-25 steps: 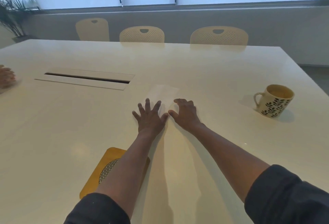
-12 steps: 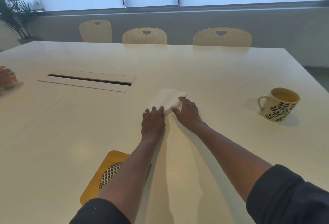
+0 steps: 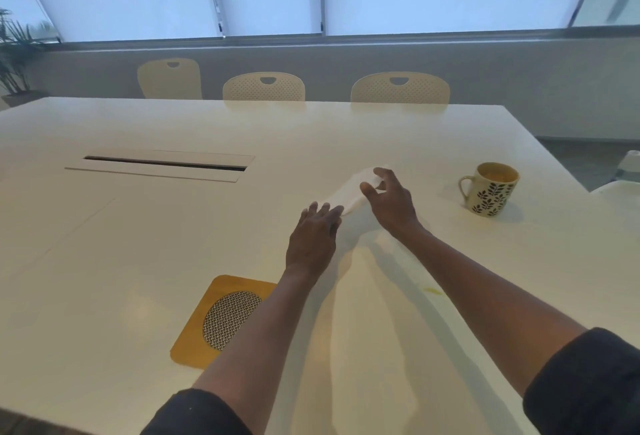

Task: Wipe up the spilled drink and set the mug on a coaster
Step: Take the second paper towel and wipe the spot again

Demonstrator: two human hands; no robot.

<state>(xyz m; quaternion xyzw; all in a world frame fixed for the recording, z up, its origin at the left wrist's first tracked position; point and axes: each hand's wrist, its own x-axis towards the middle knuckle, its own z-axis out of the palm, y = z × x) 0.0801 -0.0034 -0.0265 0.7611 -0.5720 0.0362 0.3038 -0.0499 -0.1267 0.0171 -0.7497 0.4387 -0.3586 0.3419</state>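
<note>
A white paper napkin (image 3: pixel 349 192) is pinched at its far end between the thumb and curled fingers of the right hand (image 3: pixel 389 204), just right of the frame's centre. The napkin's near corner is touched by the straight, close-set fingertips of the left hand (image 3: pixel 313 239), which is laid flat, palm down, on the white table (image 3: pixel 138 244). Both forearms are stretched out from dark sleeves at the bottom of the frame. A small yellow drop of spilled drink (image 3: pixel 433 291) is seen on the table beside the right forearm. A cream mug (image 3: pixel 490 189) with a dark leaf pattern is stood upright at the right of the frame, well apart from the hands, with yellow drink inside. A yellow coaster (image 3: pixel 221 320) with a round woven centre is placed at lower centre, partly hidden by the left forearm. A cable slot (image 3: pixel 162 164) is set into the table at upper left.
</note>
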